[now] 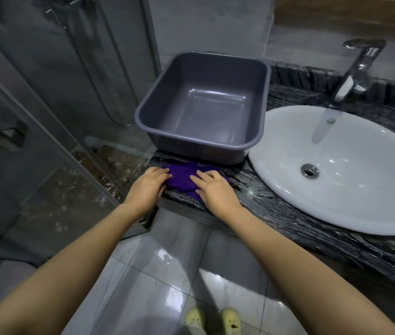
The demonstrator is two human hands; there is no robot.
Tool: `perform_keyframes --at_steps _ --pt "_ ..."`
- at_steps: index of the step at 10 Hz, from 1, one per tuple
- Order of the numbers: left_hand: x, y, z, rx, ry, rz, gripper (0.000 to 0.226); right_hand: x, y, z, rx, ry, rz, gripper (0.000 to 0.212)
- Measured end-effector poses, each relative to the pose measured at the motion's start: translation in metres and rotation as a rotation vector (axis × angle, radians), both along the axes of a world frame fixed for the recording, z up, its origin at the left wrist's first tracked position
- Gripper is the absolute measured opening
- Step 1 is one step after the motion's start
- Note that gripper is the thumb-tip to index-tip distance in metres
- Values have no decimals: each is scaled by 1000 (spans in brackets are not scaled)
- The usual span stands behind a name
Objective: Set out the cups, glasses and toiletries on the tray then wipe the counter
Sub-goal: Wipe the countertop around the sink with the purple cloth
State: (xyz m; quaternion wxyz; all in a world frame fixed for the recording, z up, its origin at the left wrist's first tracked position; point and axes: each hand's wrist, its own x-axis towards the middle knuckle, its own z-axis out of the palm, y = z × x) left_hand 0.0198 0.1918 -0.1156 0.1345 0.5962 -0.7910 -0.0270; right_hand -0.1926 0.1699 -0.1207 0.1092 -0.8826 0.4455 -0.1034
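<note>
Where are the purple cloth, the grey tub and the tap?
purple cloth (181,179): head view, its bunched middle.
grey tub (215,111): head view, its bare floor.
tap (358,68): head view, its shiny upright stem.

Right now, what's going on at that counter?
A person presses the left hand and the right hand flat on a purple cloth at the front left corner of the dark counter, apparently wiping. A grey tub stands just behind the cloth. A white sink and its tap lie to the right.

both hands (148,183) (215,189) press purple cloth (182,180) on counter (288,226).
</note>
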Motion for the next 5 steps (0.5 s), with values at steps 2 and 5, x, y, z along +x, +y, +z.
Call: perform_keyframes --at_steps 2,5 --pt "-15 29 -1 30 -73 59 35 -14 2 -2 -94 12 72 37" --pt "-37 21 68 508 -63 210 56 0 -20 68 389 411 171 53"
